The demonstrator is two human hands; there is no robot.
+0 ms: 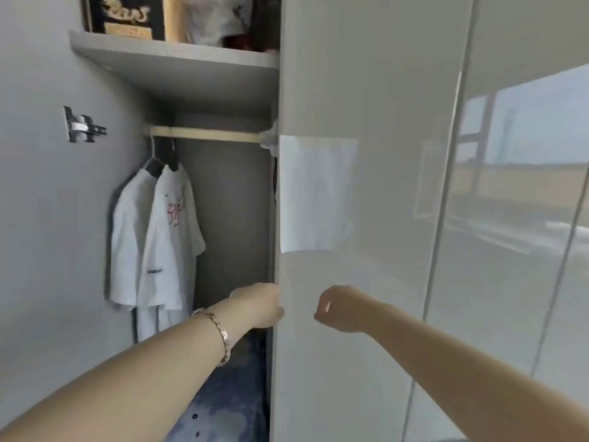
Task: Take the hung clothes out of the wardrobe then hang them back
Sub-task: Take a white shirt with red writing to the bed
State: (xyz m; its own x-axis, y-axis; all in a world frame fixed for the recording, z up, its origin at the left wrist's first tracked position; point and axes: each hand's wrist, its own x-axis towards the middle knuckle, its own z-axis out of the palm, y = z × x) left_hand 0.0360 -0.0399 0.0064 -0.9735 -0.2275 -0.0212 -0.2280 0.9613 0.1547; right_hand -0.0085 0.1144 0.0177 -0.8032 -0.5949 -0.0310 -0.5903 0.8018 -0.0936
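Two white shirts hang on dark hangers at the left end of a pale wooden rail (pixel 207 134) inside the wardrobe: a plain one (pixel 140 244) and, to its right, one with red lettering (pixel 180 218). My left hand (pixel 259 306), with a bracelet at the wrist, is at the edge of the glossy wardrobe door (pixel 366 90). Its fingers go behind that edge and are hidden. My right hand (pixel 341 309) is curled into a fist in front of the door's face and holds nothing that I can see.
A white sheet of paper (pixel 317 193) is stuck on the glossy door. The grey left door (pixel 47 218) stands open with a metal hinge (pixel 83 126). A shelf (pixel 178 68) above the rail carries boxes. Dark blue fabric (pixel 223 393) lies on the wardrobe floor.
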